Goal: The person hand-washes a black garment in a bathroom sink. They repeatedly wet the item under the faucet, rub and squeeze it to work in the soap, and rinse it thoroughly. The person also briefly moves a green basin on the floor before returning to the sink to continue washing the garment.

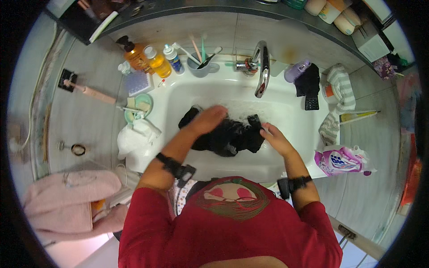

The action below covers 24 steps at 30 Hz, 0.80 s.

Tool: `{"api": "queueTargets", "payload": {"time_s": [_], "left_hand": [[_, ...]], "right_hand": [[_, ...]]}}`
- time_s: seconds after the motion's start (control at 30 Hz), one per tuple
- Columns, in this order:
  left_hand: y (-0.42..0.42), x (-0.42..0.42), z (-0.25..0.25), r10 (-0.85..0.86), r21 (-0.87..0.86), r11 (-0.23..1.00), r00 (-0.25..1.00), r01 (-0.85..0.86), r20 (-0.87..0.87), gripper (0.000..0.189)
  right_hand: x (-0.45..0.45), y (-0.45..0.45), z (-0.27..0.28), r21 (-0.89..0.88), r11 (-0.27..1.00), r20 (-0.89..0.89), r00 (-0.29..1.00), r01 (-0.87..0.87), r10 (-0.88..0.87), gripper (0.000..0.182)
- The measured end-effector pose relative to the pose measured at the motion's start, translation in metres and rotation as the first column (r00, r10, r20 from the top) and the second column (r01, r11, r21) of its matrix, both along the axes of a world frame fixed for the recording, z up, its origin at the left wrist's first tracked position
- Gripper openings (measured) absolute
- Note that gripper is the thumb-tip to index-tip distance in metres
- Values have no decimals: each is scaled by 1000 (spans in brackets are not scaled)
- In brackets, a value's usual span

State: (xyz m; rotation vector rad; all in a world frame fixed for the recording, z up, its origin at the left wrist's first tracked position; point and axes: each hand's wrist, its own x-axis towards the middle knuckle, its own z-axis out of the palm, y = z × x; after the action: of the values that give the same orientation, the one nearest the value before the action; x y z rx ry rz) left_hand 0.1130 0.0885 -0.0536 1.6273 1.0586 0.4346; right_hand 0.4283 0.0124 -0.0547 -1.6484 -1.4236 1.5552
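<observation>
A wet, bunched black cloth (228, 137), perhaps a garment, lies in the white washbasin (298, 124). Foamy water shows along its far side. My left hand (211, 118) is over the cloth's upper left part, back of the hand up and slightly blurred; its fingertips are not clearly seen. At the cloth's right edge, the fingertips of my right hand (275, 138) touch or nearly touch a raised fold; whether they pinch it is unclear. Behind the cloth, a chrome faucet (263, 70) curves over the basin.
Bottles (159, 63) and a toothbrush cup (199, 68) line the back left rim. A soap dish (140, 107) and white cloth (137, 137) sit left. On the right are a purple bottle (296, 72), another black cloth (308, 83) and a detergent bag (343, 160). A shelf (207, 10) spans above.
</observation>
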Motion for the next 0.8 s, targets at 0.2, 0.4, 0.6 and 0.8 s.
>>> {"api": "queueTargets", "payload": {"time_s": [0.2, 0.4, 0.6, 0.8], "left_hand": [[-22, 40, -63, -430, 263, 740, 736, 619, -522, 70], [-10, 48, -28, -501, -37, 716, 476, 697, -723, 81], [31, 43, -30, -256, -94, 913, 378, 397, -889, 39], [-2, 92, -42, -339, 255, 858, 864, 446, -372, 57]], "right_hand": [[-31, 26, -67, -334, 862, 184, 923, 381, -337, 82], [-6, 23, -62, -398, 725, -339, 644, 562, -685, 51], [34, 34, -14, -330, 784, 237, 850, 526, -471, 60], [4, 51, -38, 373, 875, 880, 415, -308, -229, 72]]}}
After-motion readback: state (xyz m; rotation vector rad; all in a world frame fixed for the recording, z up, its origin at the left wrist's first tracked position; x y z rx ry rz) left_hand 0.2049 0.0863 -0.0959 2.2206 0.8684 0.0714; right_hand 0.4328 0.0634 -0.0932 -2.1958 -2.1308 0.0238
